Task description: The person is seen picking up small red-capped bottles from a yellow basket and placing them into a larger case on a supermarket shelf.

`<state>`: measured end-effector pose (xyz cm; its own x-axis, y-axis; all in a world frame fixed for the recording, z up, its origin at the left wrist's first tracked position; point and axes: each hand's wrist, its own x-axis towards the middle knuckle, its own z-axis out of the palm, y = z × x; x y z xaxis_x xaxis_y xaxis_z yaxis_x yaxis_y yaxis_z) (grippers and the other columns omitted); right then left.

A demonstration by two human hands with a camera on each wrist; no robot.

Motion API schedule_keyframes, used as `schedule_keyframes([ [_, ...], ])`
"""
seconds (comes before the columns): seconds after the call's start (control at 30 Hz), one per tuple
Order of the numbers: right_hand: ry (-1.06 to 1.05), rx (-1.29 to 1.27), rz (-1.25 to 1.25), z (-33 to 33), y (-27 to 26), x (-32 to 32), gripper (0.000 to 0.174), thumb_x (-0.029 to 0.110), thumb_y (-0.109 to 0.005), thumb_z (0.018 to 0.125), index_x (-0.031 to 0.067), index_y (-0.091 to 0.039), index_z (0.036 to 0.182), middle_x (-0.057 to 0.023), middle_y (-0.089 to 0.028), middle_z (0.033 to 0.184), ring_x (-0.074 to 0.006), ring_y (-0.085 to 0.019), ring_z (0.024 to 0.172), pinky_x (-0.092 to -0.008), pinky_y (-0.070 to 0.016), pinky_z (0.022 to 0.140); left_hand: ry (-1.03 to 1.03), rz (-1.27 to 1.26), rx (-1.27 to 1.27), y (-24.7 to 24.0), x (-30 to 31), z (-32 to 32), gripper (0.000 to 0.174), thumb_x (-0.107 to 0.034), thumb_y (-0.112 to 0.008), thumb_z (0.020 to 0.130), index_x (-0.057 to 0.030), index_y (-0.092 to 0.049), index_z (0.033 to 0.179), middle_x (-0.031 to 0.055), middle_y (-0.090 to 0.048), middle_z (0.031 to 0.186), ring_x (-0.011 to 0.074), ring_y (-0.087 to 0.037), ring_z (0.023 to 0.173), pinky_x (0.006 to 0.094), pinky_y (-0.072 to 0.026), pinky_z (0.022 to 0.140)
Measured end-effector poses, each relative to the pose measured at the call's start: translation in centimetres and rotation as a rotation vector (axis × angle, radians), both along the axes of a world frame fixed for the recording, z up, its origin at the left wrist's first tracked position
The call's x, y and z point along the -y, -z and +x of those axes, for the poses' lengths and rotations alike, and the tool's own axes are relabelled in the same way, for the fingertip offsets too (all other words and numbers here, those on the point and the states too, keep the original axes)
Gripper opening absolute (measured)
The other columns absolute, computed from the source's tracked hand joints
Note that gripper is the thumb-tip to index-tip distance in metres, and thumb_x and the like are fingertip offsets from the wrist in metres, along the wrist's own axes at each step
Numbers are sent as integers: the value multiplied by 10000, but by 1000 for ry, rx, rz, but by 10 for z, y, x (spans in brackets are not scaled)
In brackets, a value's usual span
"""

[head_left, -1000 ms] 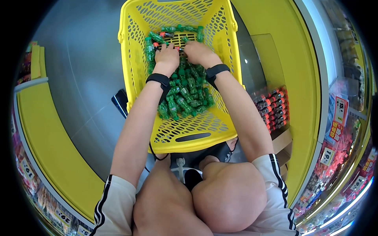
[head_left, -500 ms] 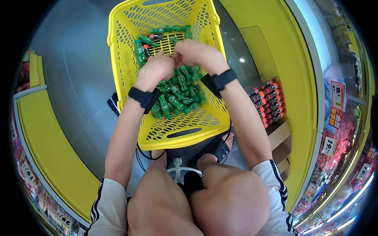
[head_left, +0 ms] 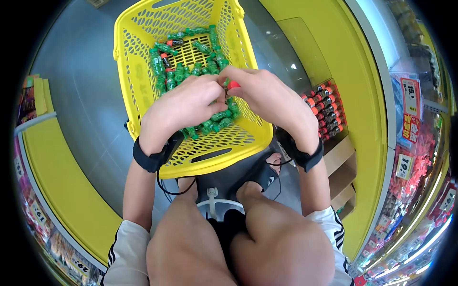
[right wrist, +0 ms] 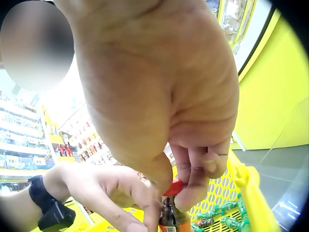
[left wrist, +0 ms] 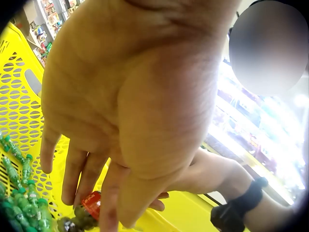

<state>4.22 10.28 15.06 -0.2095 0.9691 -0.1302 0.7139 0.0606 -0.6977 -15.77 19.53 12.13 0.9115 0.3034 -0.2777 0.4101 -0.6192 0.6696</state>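
My hands meet over the near half of a yellow shopping basket [head_left: 248, 136]. Between the thumb and fingers of my right hand [head_left: 272, 97] is the red cap of a small cola bottle [right wrist: 169, 215], which hangs with its dark body downward in the right wrist view. My left hand [head_left: 183, 102] reaches in from the other side, its extended fingertips right at the bottle's body. Below, many small green soda bottles [head_left: 155, 64] lie in the basket, several lined along its far and left walls. A few red-capped cola bottles [head_left: 165, 60] lie among them.
Right of the basket, a clear tray of small red-capped bottles [head_left: 329, 112] stands by an open cardboard box [head_left: 341, 167]. Yellow ledges [head_left: 62, 190] and stocked shelves run along both sides. The basket sits between my feet and the grey floor [head_left: 90, 95] beyond.
Both hands have lifted from among the bottles toward me and come together, the red-capped bottle now between them. The basket has shifted left in the head view.
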Motion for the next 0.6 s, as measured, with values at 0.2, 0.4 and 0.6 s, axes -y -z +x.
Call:
schedule_keyframes([
  [0.2,107,-35,126,27,2,41,145,93,-650,999,1,-641,1111,-233,-723,955,-465,-695,910,-504,-557,766,-10,-43,122,-18,36,18,257,-106,-788,904,-17,-570,1007,142,-565,1050,355,-627,1015,443,-519,864],
  [0.4,322,-212,62,58,-2,74,164,80,-642,1020,31,-664,1175,-141,-695,894,-272,-687,743,-363,-539,680,12,74,257,-26,56,41,172,-16,-676,960,-18,-551,1078,140,-557,1073,369,-628,972,443,-533,841],
  [0.6,458,-294,16,75,6,108,191,69,-591,1069,29,-672,1237,-93,-691,910,-173,-679,774,-321,-536,726,46,61,339,-17,87,71,288,7,-686,931,-30,-578,1196,159,-581,1129,359,-661,1049,429,-554,912],
])
